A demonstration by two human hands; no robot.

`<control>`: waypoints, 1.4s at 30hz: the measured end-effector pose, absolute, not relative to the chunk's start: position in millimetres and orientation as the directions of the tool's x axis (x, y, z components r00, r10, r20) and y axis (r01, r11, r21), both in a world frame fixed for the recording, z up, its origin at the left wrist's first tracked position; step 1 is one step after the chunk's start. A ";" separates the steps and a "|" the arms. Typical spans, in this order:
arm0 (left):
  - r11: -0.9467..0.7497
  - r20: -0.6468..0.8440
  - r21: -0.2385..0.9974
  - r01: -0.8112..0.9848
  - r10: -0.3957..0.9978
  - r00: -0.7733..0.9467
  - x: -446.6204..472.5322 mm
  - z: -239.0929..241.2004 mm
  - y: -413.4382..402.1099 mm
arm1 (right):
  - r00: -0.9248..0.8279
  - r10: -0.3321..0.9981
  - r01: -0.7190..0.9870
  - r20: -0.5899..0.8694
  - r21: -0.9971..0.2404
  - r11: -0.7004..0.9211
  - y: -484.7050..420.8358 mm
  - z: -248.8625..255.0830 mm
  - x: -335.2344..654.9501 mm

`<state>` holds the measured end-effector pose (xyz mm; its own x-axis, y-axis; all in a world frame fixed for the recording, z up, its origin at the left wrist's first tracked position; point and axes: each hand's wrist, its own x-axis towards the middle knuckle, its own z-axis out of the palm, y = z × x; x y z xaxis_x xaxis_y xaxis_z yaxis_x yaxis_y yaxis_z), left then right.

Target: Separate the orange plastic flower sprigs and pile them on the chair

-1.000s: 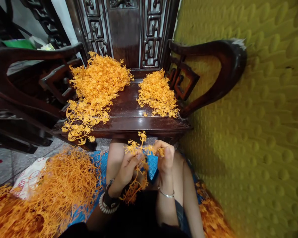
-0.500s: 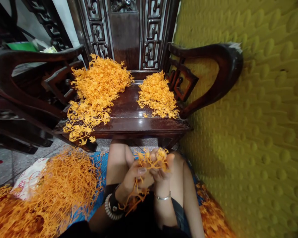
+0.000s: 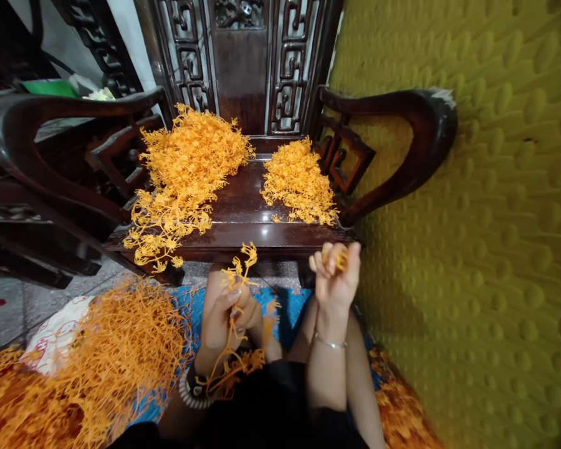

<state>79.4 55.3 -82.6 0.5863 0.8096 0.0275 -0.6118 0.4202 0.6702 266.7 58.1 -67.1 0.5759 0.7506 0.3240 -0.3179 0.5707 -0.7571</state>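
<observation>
My left hand point(image 3: 228, 315) is closed around a branching orange plastic sprig point(image 3: 237, 274) that sticks up above my knee and trails down past my wrist. Raised near the front edge of the wooden chair seat point(image 3: 243, 231), my right hand point(image 3: 335, 274) pinches a few small orange pieces point(image 3: 337, 258) in curled fingers. On the seat lie a big heap of orange sprigs point(image 3: 187, 168) at the left and a smaller heap of loose orange pieces point(image 3: 298, 181) at the right.
A dark carved armchair stands in front of me with armrests point(image 3: 397, 137) on both sides. A yellow bumpy wall point(image 3: 486, 237) fills the right. A mass of bare orange stalks point(image 3: 88, 362) covers the floor at my left, over a blue cloth point(image 3: 191, 305).
My hands have come apart. The right hand rose toward the seat's front edge carrying plucked pieces, while the left hand stayed low with the sprig.
</observation>
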 end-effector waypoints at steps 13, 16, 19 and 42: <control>0.448 -0.163 0.809 -0.380 0.793 0.587 80.0 -86.2 56.7 | 0.488 0.721 0.851 0.492 -0.452 -0.268 176.7 -79.2 321.3; 0.455 -0.181 0.803 -0.385 0.801 0.571 78.1 -90.8 58.9 | 0.492 0.711 0.852 0.502 -0.446 -0.275 176.8 -82.2 315.7; 0.465 -0.188 0.803 -0.374 0.792 0.581 76.7 -95.2 61.4 | 0.482 0.683 0.860 0.549 -0.445 -0.250 174.2 -78.1 313.2; 0.379 -0.159 0.902 -0.208 0.738 0.656 83.8 -111.8 49.3 | 0.177 0.964 0.067 0.198 -0.980 0.189 37.9 -77.1 222.4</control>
